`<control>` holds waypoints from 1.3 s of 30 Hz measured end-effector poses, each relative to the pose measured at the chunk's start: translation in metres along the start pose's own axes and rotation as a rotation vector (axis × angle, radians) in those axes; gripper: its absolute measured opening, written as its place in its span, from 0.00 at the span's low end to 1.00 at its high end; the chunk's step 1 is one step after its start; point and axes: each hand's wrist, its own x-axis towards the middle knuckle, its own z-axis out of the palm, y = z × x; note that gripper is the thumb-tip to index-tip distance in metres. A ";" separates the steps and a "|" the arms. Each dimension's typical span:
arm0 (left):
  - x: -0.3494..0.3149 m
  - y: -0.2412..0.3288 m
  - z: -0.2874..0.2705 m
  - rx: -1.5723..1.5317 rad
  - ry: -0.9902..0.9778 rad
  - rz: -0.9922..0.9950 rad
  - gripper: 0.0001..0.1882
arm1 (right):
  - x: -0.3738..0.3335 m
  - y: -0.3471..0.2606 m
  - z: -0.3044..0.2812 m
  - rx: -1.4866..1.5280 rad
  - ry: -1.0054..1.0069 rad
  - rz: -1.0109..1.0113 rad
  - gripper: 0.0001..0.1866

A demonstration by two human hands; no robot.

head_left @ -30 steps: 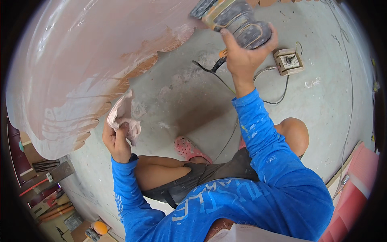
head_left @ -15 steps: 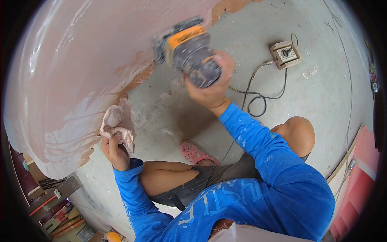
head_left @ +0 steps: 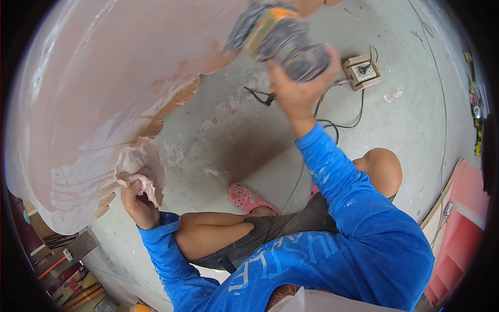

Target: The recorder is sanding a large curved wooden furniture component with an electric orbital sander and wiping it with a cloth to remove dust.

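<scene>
A large, curved, pinkish-white coated panel (head_left: 114, 67) fills the upper left, with brown patches along its ragged lower edge. Gripped in my right hand (head_left: 301, 96) is a dusty orange-and-black power sander (head_left: 286, 41), blurred by motion. Its pad end points up and left, by the panel's far edge; I cannot tell whether it touches. A short black cord end shows below the sander's body. My left hand (head_left: 139, 208) is closed around a crumpled pale pink cloth (head_left: 139, 164), which lies at the near part of the panel's edge, where contact cannot be told.
A wooden-framed power outlet box (head_left: 363, 72) stands on the grey floor (head_left: 202, 151) at the right, its black cord (head_left: 358, 119) looped nearby. Pink panelling (head_left: 460, 229) rises at the far right. Several hand tools (head_left: 83, 294) lie at lower left. My pink clog (head_left: 248, 198) is below.
The sander in my right hand has moved up and right along the panel's edge. My left hand with the cloth has shifted slightly left and down.
</scene>
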 end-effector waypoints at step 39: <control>0.001 0.008 0.041 0.090 -0.051 0.072 0.11 | 0.090 -0.040 -0.005 0.205 0.079 0.147 0.48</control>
